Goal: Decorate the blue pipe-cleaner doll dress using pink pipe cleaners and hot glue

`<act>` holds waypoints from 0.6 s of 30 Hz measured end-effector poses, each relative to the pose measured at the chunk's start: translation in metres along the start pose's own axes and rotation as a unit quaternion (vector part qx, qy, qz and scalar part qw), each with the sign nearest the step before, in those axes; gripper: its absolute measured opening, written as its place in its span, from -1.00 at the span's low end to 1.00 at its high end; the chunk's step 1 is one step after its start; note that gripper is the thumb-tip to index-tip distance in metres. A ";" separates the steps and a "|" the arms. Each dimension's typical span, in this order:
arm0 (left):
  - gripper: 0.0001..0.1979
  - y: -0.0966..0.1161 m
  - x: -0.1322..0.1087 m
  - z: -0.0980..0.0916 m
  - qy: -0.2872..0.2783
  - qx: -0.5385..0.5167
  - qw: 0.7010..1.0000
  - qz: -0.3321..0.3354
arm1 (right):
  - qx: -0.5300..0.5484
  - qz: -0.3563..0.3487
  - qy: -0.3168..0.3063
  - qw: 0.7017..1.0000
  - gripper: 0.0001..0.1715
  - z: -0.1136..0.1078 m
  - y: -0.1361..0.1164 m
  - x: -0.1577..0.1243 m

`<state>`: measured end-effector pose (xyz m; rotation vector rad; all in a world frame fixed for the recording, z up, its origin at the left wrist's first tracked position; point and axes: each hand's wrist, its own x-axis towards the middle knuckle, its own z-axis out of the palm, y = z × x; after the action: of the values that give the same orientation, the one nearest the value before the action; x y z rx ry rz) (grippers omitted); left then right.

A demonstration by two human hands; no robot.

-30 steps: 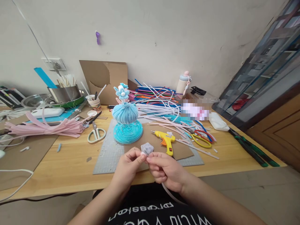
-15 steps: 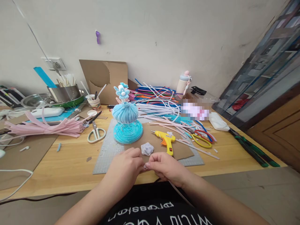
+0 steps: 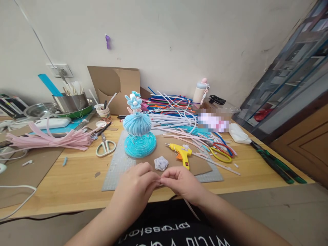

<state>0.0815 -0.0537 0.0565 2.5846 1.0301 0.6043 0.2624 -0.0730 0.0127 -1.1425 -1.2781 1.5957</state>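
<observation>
At the front of the table point(image 3: 79, 174), the right hand point(image 3: 183, 183) pinched a thin pale strip point(image 3: 191, 208) that hung over the black shirt point(image 3: 164, 215); the left hand point(image 3: 137, 186) was right beside it, but I couldn't tell its grip; the strip could slip if the pinch got loose; farther back, a metal pot point(image 3: 71, 103) held light sticks point(image 3: 71, 90); a paper cup point(image 3: 103, 112) held something dark point(image 3: 105, 104).

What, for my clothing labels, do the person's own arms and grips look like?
The left grip and right grip are ungloved hands; no rings or watch show. The forearms show no sleeves. The black top bears white lettering.
</observation>
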 end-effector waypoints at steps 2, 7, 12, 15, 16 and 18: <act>-0.85 -0.003 -0.001 0.007 0.048 -0.184 0.979 -0.072 | 0.106 0.008 -0.013 0.994 -0.70 0.001 -0.001 -0.001; -0.80 0.002 0.002 0.035 0.100 -0.527 0.823 -0.186 | 0.302 0.041 -0.035 0.952 -0.67 0.013 0.001 -0.002; -0.77 0.003 0.004 0.052 0.127 -0.636 0.717 -0.256 | 0.336 0.055 -0.011 0.940 -0.63 0.021 0.007 0.000; -0.75 -0.001 0.004 0.055 0.134 -0.662 0.680 -0.284 | 0.300 0.054 -0.005 0.952 -0.66 0.022 0.007 0.001; -0.75 -0.002 0.004 0.055 0.133 -0.666 0.675 -0.288 | 0.287 0.055 -0.004 0.956 -0.67 0.021 0.006 0.001; -0.75 -0.002 0.004 0.055 0.123 -0.676 0.667 -0.288 | 0.267 0.056 0.001 0.962 -0.68 0.021 0.005 0.000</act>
<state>0.1098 -0.0556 0.0087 0.8182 0.8245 0.9943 0.2421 -0.0794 0.0098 -0.8799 -0.7156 1.8697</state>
